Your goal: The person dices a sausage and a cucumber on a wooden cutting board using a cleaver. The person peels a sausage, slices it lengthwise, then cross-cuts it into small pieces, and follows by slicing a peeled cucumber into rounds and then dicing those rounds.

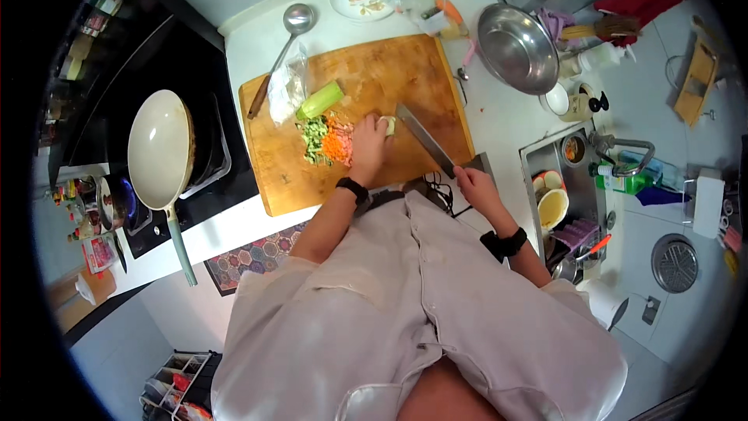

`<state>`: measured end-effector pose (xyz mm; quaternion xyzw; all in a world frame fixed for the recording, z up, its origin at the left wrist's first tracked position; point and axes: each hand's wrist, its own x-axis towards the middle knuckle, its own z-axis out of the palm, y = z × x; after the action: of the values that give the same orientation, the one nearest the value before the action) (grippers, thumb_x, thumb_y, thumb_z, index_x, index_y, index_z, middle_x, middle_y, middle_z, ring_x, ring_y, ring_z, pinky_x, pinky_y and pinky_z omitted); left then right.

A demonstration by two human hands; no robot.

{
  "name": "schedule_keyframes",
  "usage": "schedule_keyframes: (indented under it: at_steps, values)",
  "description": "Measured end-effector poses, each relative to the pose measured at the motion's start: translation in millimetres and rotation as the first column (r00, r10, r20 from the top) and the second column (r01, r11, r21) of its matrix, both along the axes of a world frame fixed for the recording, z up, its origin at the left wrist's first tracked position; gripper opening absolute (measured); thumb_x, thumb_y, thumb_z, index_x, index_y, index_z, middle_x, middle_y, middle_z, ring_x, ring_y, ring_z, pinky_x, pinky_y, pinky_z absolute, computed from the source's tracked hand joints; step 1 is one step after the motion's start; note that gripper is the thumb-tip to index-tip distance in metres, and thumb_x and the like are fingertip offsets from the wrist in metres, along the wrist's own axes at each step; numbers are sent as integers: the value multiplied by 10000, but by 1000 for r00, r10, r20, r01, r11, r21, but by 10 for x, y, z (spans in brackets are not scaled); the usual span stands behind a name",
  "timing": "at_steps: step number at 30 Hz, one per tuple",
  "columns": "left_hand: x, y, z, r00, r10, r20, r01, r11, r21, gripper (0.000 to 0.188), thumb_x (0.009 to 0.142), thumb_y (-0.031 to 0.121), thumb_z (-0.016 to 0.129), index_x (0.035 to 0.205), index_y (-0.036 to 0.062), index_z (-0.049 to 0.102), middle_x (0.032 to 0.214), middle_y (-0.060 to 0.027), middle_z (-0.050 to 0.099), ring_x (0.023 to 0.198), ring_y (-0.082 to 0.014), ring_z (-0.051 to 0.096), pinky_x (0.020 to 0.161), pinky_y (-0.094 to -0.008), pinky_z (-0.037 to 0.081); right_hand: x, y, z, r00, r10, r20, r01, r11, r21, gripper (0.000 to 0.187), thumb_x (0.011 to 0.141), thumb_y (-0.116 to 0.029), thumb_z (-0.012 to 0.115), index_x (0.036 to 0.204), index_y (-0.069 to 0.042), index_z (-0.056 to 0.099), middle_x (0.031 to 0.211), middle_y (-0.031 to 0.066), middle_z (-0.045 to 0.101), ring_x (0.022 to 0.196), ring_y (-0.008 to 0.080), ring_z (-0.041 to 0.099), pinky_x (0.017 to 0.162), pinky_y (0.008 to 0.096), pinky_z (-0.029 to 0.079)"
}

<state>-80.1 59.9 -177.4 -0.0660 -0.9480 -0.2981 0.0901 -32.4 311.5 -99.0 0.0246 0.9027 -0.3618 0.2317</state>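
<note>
- The handle of a cleaver (425,140) is gripped firmly by the right hand (474,187), the blade lying against a pale green vegetable piece (389,125).
- That piece is pinned on the wooden cutting board (389,70) by the left hand (368,148).
- Diced carrot (337,144) and chopped greens (314,139) are heaped just beside the left hand.
- A green stalk (321,100) and a plastic bag (285,87) are seen further up the board.

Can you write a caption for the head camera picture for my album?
Left hand steadies a pale vegetable piece on the wooden cutting board while right hand holds a knife.
</note>
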Motion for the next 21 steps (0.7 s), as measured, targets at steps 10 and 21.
schedule_keyframes:
  at_steps: [10,21]
  values:
    - [87,3,-155,1000,18,-21,-15,991,136,229,754,58,626,972,-2,591,1064,-156,548,916,-345,556,751,-383,480,-220,24,89,992,113,47,-112,993,-26,555,903,-472,446,736,40,584,619,189,562,578,327,554,557,400,426]
    - [168,104,-156,981,105,-163,-117,991,-68,199,738,135,644,904,27,625,1038,-92,568,923,-282,536,767,-393,449,-516,33,40,927,345,-144,-342,939,48,492,897,-431,466,720,16,568,661,220,569,630,376,563,573,434,430]
